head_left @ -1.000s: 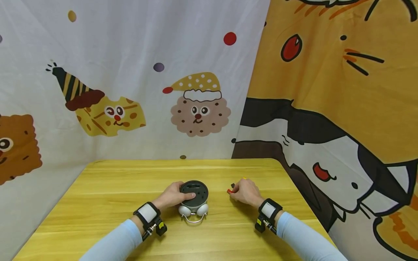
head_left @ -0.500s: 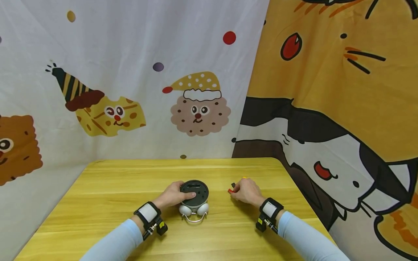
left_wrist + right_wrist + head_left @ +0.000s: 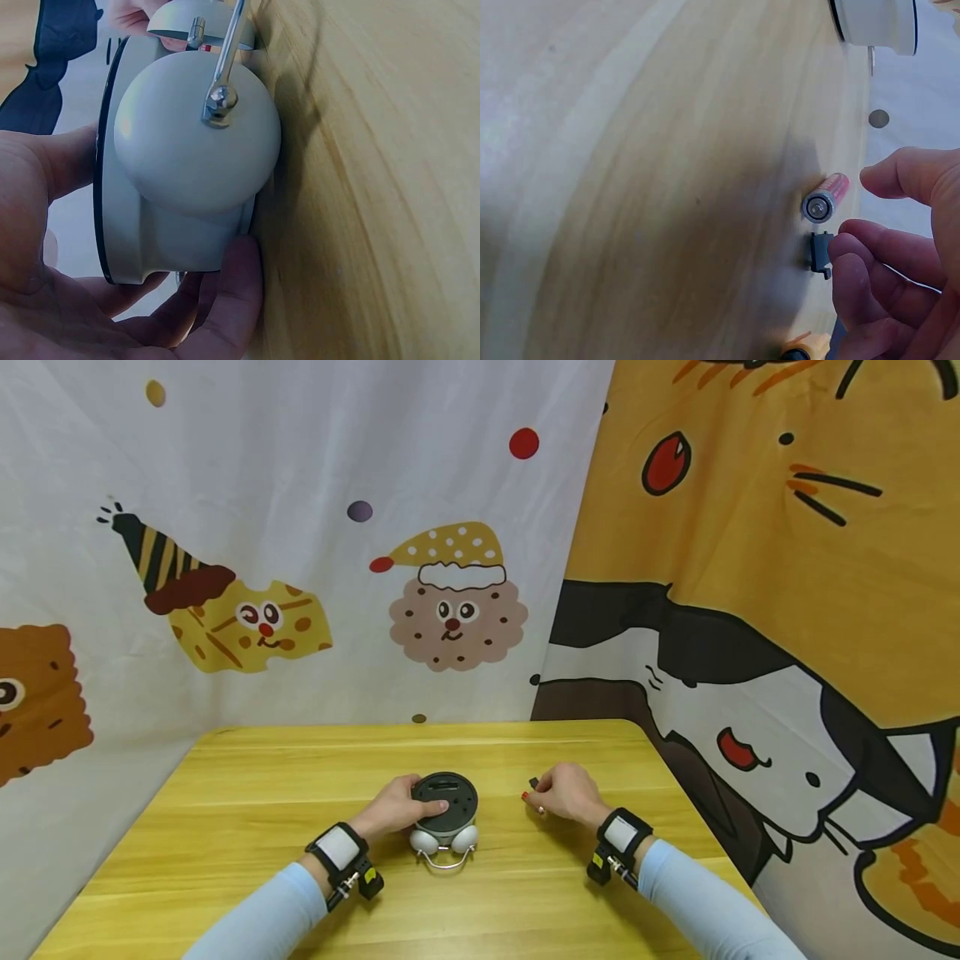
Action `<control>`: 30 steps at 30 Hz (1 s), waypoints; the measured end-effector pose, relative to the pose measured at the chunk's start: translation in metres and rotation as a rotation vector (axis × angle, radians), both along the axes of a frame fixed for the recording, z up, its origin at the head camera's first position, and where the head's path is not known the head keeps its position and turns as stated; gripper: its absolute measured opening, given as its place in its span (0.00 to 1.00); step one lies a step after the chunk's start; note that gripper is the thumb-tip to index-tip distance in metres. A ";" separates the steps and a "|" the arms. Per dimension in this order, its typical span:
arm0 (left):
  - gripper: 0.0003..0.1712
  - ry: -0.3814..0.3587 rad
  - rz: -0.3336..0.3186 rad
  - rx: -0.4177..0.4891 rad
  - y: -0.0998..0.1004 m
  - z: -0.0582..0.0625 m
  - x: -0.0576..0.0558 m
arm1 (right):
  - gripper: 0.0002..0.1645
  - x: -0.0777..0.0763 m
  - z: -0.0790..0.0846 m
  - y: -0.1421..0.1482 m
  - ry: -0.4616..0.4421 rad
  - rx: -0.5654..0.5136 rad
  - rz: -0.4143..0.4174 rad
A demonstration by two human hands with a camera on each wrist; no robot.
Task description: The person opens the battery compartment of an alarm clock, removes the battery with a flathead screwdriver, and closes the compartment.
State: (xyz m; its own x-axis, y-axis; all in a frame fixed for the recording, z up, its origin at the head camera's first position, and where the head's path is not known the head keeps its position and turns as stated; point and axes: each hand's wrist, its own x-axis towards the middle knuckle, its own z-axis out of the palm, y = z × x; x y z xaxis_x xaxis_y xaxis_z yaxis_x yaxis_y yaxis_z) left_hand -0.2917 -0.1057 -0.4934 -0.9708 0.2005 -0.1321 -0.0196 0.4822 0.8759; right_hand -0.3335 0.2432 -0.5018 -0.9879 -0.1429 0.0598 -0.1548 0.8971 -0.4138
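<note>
A white twin-bell alarm clock [image 3: 446, 802] lies face down, its black back upward and its two bells and handle toward the person. My left hand [image 3: 393, 810] grips its left side, thumb across the back and fingers underneath the body, as the left wrist view [image 3: 225, 300] shows. To the right, a red battery [image 3: 826, 197] with a silver end lies on the table. My right hand [image 3: 567, 793] hovers right beside it, thumb and fingers apart with nothing between them. A small black battery cover [image 3: 821, 253] is close to those fingertips.
An orange-yellow object with a dark end [image 3: 806, 349] shows at the bottom of the right wrist view; my hand hides it in the head view. The wooden table [image 3: 300, 760] ends at a cartoon-printed curtain [image 3: 300, 460] behind and to the right.
My right hand has lifted slightly off the battery, whose silver end is now uncovered. The yellow bit formerly seen above that hand is hidden. The left hand and clock stay put.
</note>
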 end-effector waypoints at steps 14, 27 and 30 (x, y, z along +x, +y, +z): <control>0.37 -0.015 -0.012 0.021 -0.001 -0.002 0.001 | 0.12 -0.005 0.010 0.006 0.040 0.053 -0.017; 0.38 -0.012 -0.001 0.000 -0.001 -0.002 -0.002 | 0.14 -0.010 0.013 0.009 0.044 0.087 -0.033; 0.38 -0.012 0.004 -0.008 -0.001 -0.004 -0.003 | 0.14 -0.011 0.012 0.009 0.037 0.096 -0.036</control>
